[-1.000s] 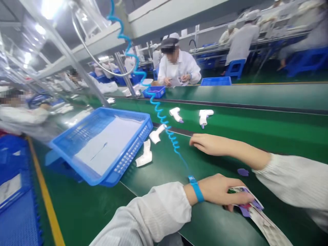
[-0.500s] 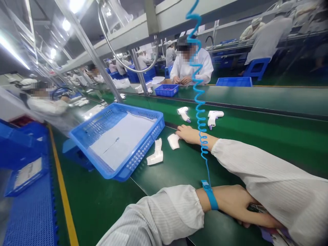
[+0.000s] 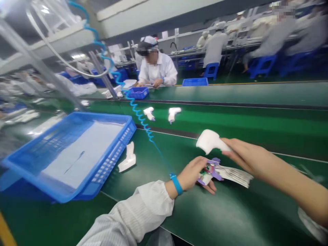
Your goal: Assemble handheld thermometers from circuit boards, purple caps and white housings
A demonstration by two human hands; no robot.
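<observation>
My left hand [image 3: 192,172], with a blue wrist strap [image 3: 176,184], grips an opened gun-shaped device [image 3: 212,171]. Purple parts, a green circuit board and wires show inside it, and its white handle points right. Just above, my right hand [image 3: 244,153] is closed on a white plastic shell half [image 3: 208,140] by its narrow end. The shell is held apart from the device. Another white shell half [image 3: 128,158] lies on the green table to the left.
A blue basket [image 3: 112,164] lined with white sheet stands at left. Two white gun-shaped devices [image 3: 174,113] lie on the green belt [image 3: 230,123] beyond. A coiled blue cord [image 3: 138,114] runs to my wrist strap. Across sits a co-worker [image 3: 159,68] near a small blue bin [image 3: 138,93].
My right hand has picked up the white shell half from the table and brought it right. My left hand has brought the opened device into clear view. The camera view has turned right.
</observation>
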